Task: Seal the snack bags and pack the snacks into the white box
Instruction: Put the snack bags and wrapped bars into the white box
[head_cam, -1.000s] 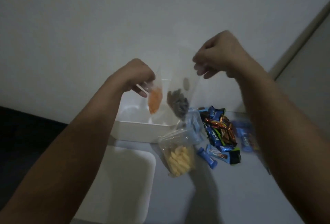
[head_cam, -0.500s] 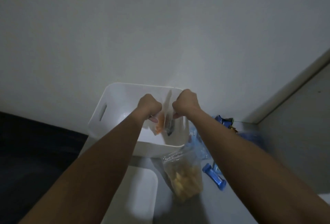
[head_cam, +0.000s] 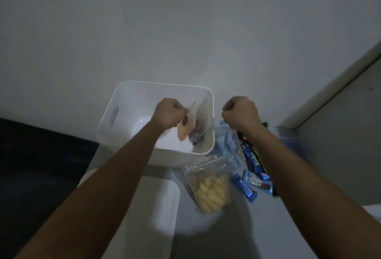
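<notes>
Roughly midway, judging by what is lying where. Head view only, dim light.

The left hand (head_cam: pixel 169 114) is hanging inside the mouth of the white box (head_cam: pixel 208 102), fingers curled together and pinching the top of a clear snack bag holding orange pieces (head_cam: pixel 185 131). A second clear bag with darker contents (head_cam: pixel 196 132) is sitting against it, lower in the box; whether the left hand is gripping that one too, I cannot tell. Both bags are inside the box walls (so these two are counting as nearly packed, pending release). Whether their seals are pressed shut is too dark to read.

The right hand (head_cam: pixel 240 112) is hovering just beside the box's right wall, above the wrapped snacks, fingers closed into a fist; nothing is clearly showing in it, though a thin clear edge near the wrist is leaving me unsure.

Left to do, by my reckoning:
- the bag of pale yellow puffs (head_cam: pixel 210 186) is standing on the table near the box's front corner, top looking crumpled and possibly unsealed
- the pile of blue and dark wrapped bars (head_cam: pixel 252 161) is lying loose to the right
- a clear bag of blue-wrapped pieces (head_cam: pixel 225 142) is touching the box's right wall

A white lid (head_cam: pixel 134 217) is lying in front of the box.
</notes>
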The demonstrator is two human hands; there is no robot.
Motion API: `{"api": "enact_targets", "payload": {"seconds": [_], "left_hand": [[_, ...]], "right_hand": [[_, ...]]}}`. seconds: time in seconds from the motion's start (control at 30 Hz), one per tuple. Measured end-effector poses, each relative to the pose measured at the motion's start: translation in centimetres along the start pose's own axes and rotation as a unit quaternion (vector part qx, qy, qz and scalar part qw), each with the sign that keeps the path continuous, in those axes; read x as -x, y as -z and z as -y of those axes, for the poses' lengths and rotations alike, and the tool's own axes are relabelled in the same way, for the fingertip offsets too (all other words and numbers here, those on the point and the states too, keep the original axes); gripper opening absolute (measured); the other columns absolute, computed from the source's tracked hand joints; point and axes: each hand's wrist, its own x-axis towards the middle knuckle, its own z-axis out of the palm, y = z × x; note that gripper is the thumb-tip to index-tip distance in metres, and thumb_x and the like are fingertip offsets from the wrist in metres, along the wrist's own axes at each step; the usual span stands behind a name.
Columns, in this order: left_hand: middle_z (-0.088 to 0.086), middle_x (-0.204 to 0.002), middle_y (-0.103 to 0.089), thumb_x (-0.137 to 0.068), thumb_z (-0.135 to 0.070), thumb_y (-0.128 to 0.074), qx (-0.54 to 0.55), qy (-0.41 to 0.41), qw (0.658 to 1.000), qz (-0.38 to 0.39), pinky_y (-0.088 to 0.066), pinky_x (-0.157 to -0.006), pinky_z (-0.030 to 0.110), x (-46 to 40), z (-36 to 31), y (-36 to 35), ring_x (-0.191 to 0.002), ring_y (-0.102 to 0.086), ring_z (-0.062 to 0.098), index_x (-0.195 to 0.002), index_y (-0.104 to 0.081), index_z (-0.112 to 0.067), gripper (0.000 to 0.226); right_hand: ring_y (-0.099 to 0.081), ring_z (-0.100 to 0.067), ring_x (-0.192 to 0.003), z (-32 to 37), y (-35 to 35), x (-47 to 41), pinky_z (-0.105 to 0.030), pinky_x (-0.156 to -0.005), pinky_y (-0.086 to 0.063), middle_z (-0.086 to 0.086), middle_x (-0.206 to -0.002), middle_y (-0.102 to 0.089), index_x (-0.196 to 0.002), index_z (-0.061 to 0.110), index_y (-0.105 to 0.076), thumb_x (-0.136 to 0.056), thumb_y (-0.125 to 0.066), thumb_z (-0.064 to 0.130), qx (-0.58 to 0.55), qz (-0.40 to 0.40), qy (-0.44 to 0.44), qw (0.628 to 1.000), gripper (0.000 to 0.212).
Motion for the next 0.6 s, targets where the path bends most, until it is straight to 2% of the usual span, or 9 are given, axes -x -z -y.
{"api": "enact_targets", "payload": {"seconds": [0.07, 0.13, 0.2, 0.27, 0.3, 0.37, 0.47, 0.53, 0.6], "left_hand": [[0.012, -0.066, -0.069, -0.083, -0.019, -0.067, 0.010, 0.007, 1.000, 0.010, -0.053, -0.051, 0.028, 2.3, -0.7, 0.8, -0.060, -0.068, 0.025, -0.062, -0.066, -0.007, 0.024], [0.011, -0.059, -0.066, -0.085, -0.016, -0.064, -0.019, 0.051, 0.994, 0.092, -0.046, -0.045, 0.021, 4.6, -0.9, 1.3, -0.050, -0.065, 0.021, -0.065, -0.065, -0.002, 0.024], [0.013, -0.066, -0.068, -0.087, -0.013, -0.061, -0.075, 0.116, 0.971, 0.197, -0.049, -0.047, 0.021, 6.6, -0.1, 1.2, -0.050, -0.065, 0.019, -0.078, -0.068, 0.004, 0.021], [0.016, -0.078, -0.071, -0.085, -0.007, -0.062, -0.135, 0.154, 0.949, 0.241, -0.053, -0.051, 0.026, 7.7, 1.5, 0.5, -0.060, -0.068, 0.023, -0.093, -0.069, 0.009, 0.020], [0.016, -0.085, -0.071, -0.084, -0.006, -0.062, -0.177, 0.154, 0.943, 0.238, -0.054, -0.055, 0.028, 8.1, 2.6, -0.2, -0.068, -0.068, 0.024, -0.099, -0.068, 0.008, 0.021], [0.015, -0.099, -0.069, -0.086, -0.009, -0.058, -0.261, 0.101, 0.938, 0.207, -0.050, -0.063, 0.024, 8.8, 4.6, -1.7, -0.084, -0.067, 0.025, -0.105, -0.066, 0.002, 0.023], [0.012, -0.102, -0.066, -0.072, -0.012, -0.062, -0.213, 0.012, 0.962, 0.171, -0.044, -0.074, 0.023, 9.6, 6.9, -3.9, -0.098, -0.063, 0.026, -0.101, -0.066, -0.003, 0.030], [0.003, -0.089, -0.067, -0.058, -0.019, -0.063, -0.143, -0.011, 0.978, 0.151, -0.047, -0.075, 0.026, 10.1, 7.7, -5.1, -0.090, -0.066, 0.023, -0.088, -0.068, -0.013, 0.031], [-0.004, -0.081, -0.066, -0.060, -0.018, -0.069, -0.114, -0.029, 0.985, 0.128, -0.047, -0.071, 0.024, 10.4, 8.0, -6.2, -0.080, -0.064, 0.017, -0.081, -0.067, -0.021, 0.021]], "right_hand": [[-0.067, -0.024, -0.088, -1.6, 0.7, 1.5, -0.037, -0.081, -0.057, -0.009, -0.098, -0.071, -0.097, 0.009, -0.071, -0.080, -0.062, 0.006, 0.042, 0.083, -0.007, 0.996, 0.019], [-0.064, -0.020, -0.088, -2.9, 0.9, 3.2, -0.029, -0.077, -0.054, -0.009, -0.103, -0.068, -0.102, 0.007, -0.068, -0.079, -0.068, 0.005, 0.071, 0.195, 0.013, 0.978, 0.023], [-0.060, -0.017, -0.093, -3.9, 0.3, 4.7, -0.026, -0.080, -0.049, -0.006, -0.108, -0.065, -0.107, 0.009, -0.064, -0.076, -0.076, 0.008, 0.095, 0.262, 0.059, 0.959, 0.034], [-0.058, -0.015, -0.095, -4.6, -0.6, 6.2, -0.025, -0.082, -0.047, -0.001, -0.106, -0.060, -0.106, 0.014, -0.062, -0.072, -0.080, 0.012, 0.094, 0.271, 0.085, 0.954, 0.038], [-0.058, -0.015, -0.095, -4.9, -1.0, 6.9, -0.026, -0.083, -0.048, 0.001, -0.103, -0.059, -0.102, 0.017, -0.061, -0.072, -0.081, 0.013, 0.092, 0.267, 0.094, 0.955, 0.036], [-0.061, -0.016, -0.096, -5.5, -1.5, 8.0, -0.031, -0.087, -0.051, 0.000, -0.102, -0.062, -0.095, 0.019, -0.063, -0.073, -0.080, 0.014, 0.110, 0.257, 0.120, 0.953, 0.028], [-0.063, -0.017, -0.096, -5.9, -1.3, 9.3, -0.036, -0.089, -0.053, -0.003, -0.100, -0.067, -0.097, 0.015, -0.069, -0.077, -0.075, 0.014, 0.181, 0.259, 0.163, 0.935, 0.022], [-0.063, -0.017, -0.096, -6.1, -1.0, 10.2, -0.036, -0.089, -0.053, -0.003, -0.101, -0.068, -0.101, 0.016, -0.068, -0.078, -0.073, 0.015, 0.219, 0.275, 0.175, 0.920, 0.024], [-0.061, -0.015, -0.096, -6.1, -1.0, 11.3, -0.035, -0.088, -0.053, 0.000, -0.102, -0.066, -0.104, 0.019, -0.067, -0.078, -0.073, 0.020, 0.251, 0.285, 0.185, 0.907, 0.027]]}}
